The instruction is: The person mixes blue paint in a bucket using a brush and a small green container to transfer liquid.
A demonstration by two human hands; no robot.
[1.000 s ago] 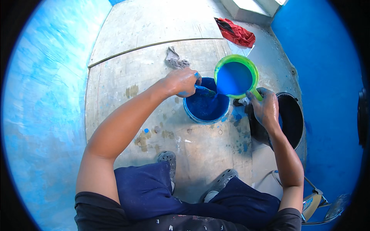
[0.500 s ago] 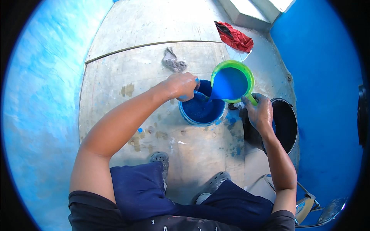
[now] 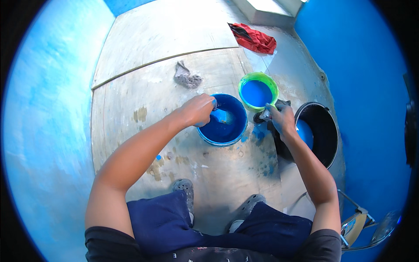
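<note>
We have the blue bucket ahead, at twelve o'clock. The green dipper has swung out to the bucket's two o'clock and levelled; no stream falls now, so we judge the pouring paused. Our left hand, at the bucket's ten o'clock, is closed round a brush inside it; our right hand is clamped on the dipper's near side. A black bucket is at three o'clock.
</note>
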